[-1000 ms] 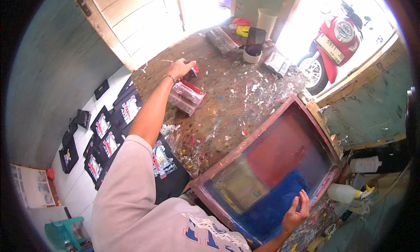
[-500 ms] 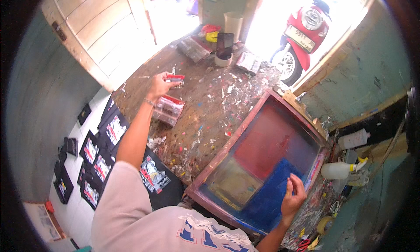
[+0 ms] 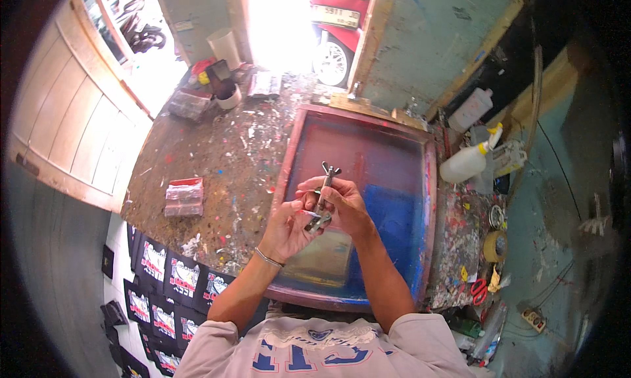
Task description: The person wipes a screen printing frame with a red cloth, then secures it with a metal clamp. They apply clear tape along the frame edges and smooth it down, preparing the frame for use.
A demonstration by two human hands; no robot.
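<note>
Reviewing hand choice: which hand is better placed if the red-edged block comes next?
Probably the left hand: it is nearer the red-edged block. The right hand is farther; both are at the metal tool.

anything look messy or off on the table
Yes, the table itself: its top is spattered with white, red, blue and yellow, perhaps old paint, and a whitish clump lies near its front edge like stray scrap. I can't tell whether any of it is wet.

Clamp (image 3: pixel 328 178) above screen frame (image 3: pixel 430 200); spray bottle (image 3: pixel 464 165) right, cloths (image 3: pixel 184 276) left.
</note>
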